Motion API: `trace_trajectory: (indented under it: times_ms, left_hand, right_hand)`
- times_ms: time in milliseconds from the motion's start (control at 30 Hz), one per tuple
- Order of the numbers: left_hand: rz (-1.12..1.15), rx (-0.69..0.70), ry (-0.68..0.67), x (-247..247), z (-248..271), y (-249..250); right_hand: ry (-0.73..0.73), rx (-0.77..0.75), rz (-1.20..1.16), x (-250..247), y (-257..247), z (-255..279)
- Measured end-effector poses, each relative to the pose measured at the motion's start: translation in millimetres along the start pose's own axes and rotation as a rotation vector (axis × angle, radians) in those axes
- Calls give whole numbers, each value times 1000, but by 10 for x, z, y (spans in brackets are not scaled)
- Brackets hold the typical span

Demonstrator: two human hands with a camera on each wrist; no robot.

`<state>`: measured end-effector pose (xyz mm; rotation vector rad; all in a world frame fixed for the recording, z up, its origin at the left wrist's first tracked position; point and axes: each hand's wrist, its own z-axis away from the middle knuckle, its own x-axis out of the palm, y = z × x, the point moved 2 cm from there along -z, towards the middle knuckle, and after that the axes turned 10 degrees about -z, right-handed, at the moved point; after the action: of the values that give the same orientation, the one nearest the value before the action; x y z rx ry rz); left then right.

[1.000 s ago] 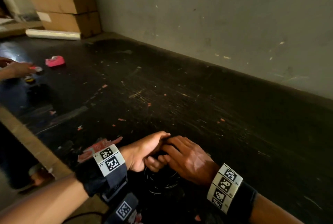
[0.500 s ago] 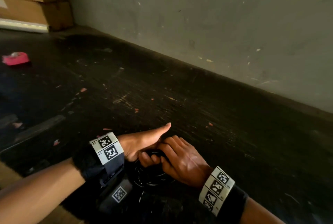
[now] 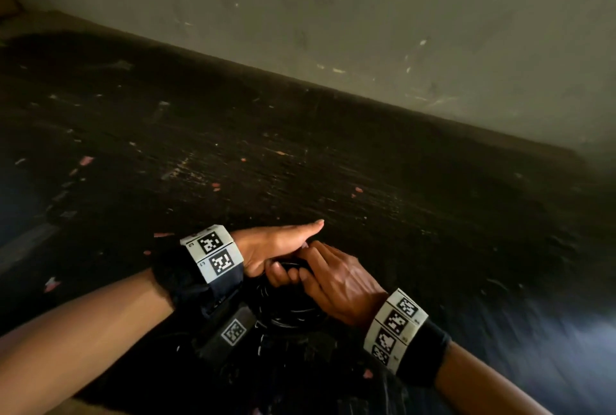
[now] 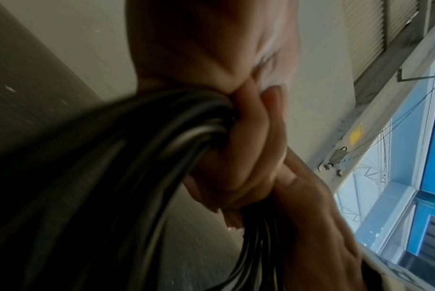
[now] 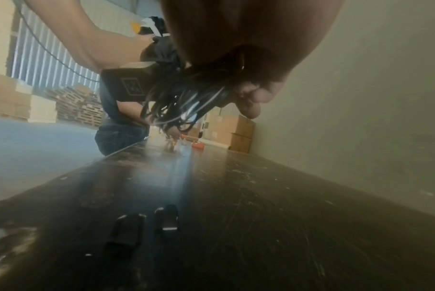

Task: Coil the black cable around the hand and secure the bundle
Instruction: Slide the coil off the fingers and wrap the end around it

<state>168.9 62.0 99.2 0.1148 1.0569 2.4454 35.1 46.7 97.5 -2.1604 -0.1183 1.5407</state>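
The black cable (image 3: 290, 309) hangs as a coil of several loops just above the dark table (image 3: 333, 164), near its front edge. My left hand (image 3: 283, 269) grips the top of the coil, fingers curled round the strands and thumb stretched out straight. In the left wrist view those fingers (image 4: 249, 149) wrap the cable bundle (image 4: 136, 161). My right hand (image 3: 311, 263) meets it from the right, with fingers curled on the same top part of the coil. The loops (image 5: 184, 102) dangle below my right hand in the right wrist view.
A grey wall (image 3: 400, 31) runs along the table's far side. Two small black objects (image 5: 146, 224) lie on the table below my hands. Far down the table another person (image 5: 119, 122) leans over it, with cardboard boxes (image 5: 231, 130) stacked against the wall.
The head view has swung right, so the boxes, the pink object and the other person's hand have left it. My left thumb has straightened. Both hands stay together on the coil.
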Motion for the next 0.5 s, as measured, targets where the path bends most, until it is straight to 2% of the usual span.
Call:
trace_trajectory:
  times_ms: [233, 433, 500]
  left_hand:
    - [-18, 36, 21, -111, -144, -18]
    - [57, 61, 85, -227, -58, -48]
    - [81, 101, 174, -260, -2, -75]
  right_hand:
    - [-8, 62, -118, 81, 114, -46]
    - [89, -96, -44, 122, 100, -187]
    - [116, -102, -96, 133, 124, -261]
